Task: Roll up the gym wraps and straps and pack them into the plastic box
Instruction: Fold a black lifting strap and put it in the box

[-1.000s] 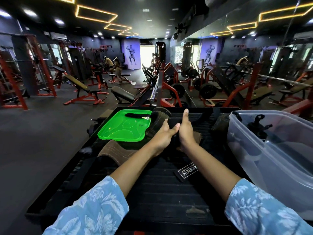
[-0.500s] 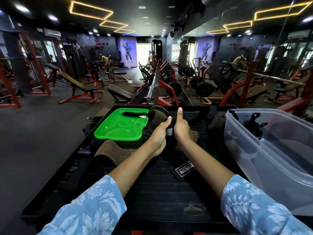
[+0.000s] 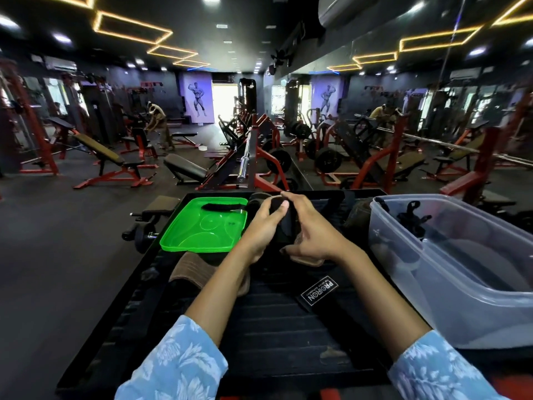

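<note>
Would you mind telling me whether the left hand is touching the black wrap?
Touching: the head view shows the left hand curled round the black wrap.

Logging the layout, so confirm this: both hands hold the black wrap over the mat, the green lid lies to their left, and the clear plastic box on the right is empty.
One detail is wrong: the clear plastic box is not empty. The head view shows black straps already inside. The rest stands: left hand and right hand hold the black wrap, green lid to their left.
</note>
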`<state>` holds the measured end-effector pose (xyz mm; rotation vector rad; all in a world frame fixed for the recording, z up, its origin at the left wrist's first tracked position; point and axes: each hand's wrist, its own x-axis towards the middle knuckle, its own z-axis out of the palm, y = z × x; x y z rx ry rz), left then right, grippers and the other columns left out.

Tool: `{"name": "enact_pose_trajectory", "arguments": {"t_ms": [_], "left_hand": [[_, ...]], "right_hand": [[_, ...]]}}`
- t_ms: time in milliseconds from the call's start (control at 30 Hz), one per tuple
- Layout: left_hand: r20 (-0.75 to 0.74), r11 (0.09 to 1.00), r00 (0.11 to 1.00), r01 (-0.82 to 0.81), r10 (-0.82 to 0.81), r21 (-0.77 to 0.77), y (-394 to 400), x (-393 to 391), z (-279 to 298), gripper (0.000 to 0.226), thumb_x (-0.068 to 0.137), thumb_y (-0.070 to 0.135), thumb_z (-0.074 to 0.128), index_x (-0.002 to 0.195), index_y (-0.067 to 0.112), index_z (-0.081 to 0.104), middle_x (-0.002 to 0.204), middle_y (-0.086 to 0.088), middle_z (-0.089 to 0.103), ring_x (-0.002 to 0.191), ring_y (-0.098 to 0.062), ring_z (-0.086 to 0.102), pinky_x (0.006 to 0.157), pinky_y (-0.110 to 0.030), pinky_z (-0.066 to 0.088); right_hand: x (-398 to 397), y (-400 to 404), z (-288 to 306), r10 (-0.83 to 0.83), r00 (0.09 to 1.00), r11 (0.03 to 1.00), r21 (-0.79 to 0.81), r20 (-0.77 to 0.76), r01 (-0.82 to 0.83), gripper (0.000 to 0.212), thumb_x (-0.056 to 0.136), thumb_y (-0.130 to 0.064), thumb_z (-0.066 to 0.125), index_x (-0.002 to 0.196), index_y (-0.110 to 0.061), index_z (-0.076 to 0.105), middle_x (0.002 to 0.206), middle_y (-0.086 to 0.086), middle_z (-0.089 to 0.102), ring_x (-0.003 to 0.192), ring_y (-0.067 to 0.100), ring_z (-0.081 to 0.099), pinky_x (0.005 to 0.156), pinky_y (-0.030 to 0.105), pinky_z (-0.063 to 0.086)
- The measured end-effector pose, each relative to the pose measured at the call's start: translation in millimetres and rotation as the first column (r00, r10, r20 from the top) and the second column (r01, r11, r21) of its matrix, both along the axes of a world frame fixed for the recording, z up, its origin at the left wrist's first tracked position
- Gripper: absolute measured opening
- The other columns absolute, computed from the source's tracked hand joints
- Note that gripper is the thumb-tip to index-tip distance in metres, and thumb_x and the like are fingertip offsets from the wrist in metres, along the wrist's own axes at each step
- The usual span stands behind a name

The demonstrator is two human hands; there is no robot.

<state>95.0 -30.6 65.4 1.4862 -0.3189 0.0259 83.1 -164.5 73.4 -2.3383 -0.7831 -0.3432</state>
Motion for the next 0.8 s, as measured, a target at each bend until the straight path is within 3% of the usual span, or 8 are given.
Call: {"name": "enact_pose_trajectory", "arguments": {"t_ms": [67,133,167,233,400,600,800], "left_hand": [[0.038,0.989,0.993,0.106,-0.110,0.101,9,-12,4,0.044,0.080,0.035,0.066,0.119,0.023,0.050,0.120,-0.003,0.055,0.111,-0.013,0.051,0.098,-0.026,0.041],[0.197,0.914,0.958,0.120,-0.209,0.387,29,-28,6,0.089,0.061,0.052,0.074,0.137,0.021,0.037,0.139,-0.004,0.040,0.130,-0.014,0.039,0.111,-0.029,0.029],[0.319,0.836,0.912,0.046,-0.258,0.547,37,-37,6,0.103,0.059,0.055,0.074,0.143,0.019,0.028,0.144,-0.003,0.031,0.135,-0.010,0.030,0.114,-0.022,0.022],[0.518,0.725,0.791,-0.141,-0.326,0.674,53,-58,6,0.110,0.059,0.050,0.075,0.146,0.012,0.020,0.143,0.001,0.026,0.135,-0.003,0.023,0.110,-0.007,0.013],[0.677,0.756,0.679,-0.276,-0.283,0.594,66,-117,0,0.087,0.062,0.036,0.070,0.135,0.004,0.037,0.132,0.002,0.039,0.127,-0.003,0.033,0.108,-0.007,0.019],[0.740,0.722,0.634,-0.401,-0.226,0.563,86,-149,-6,0.086,0.053,0.036,0.071,0.130,0.016,0.041,0.129,0.000,0.054,0.121,-0.010,0.048,0.102,-0.020,0.038],[0.768,0.719,0.597,-0.426,-0.233,0.549,98,-168,-3,0.086,0.045,0.042,0.072,0.124,0.018,0.046,0.122,0.001,0.059,0.112,-0.010,0.054,0.096,-0.016,0.038]], "right_hand": [[-16,-6,4,-0.008,1.000,0.996,0.094,0.011,0.007,0.099,0.060,-0.009,0.081,0.142,-0.010,0.024,0.139,0.003,0.032,0.123,0.010,0.040,0.103,0.017,0.033],[-36,-9,3,0.002,1.000,0.987,0.161,0.002,-0.002,0.095,0.058,-0.013,0.079,0.139,-0.012,0.028,0.136,0.001,0.035,0.127,0.008,0.038,0.105,0.015,0.031],[-45,-9,1,0.015,1.000,0.984,0.176,-0.005,-0.014,0.094,0.058,-0.016,0.079,0.138,-0.013,0.029,0.137,0.001,0.036,0.127,0.004,0.039,0.104,0.013,0.031],[-70,-5,-1,0.042,0.998,0.980,0.197,-0.037,-0.034,0.093,0.061,-0.010,0.081,0.137,-0.014,0.028,0.138,0.002,0.035,0.126,0.000,0.041,0.099,0.011,0.035],[-119,9,-7,0.030,0.992,0.996,0.076,0.126,-0.040,0.094,0.062,-0.010,0.080,0.139,-0.007,0.027,0.138,0.002,0.035,0.132,0.007,0.034,0.109,0.017,0.029],[-154,25,-11,0.032,0.973,0.999,0.024,0.229,-0.038,0.087,0.060,-0.021,0.076,0.135,-0.009,0.034,0.133,0.000,0.042,0.128,0.003,0.036,0.105,0.013,0.028],[-173,33,-15,0.020,0.964,0.999,0.041,0.266,-0.032,0.089,0.055,-0.024,0.081,0.131,-0.010,0.037,0.128,-0.001,0.044,0.125,0.002,0.040,0.103,0.013,0.030]]}}
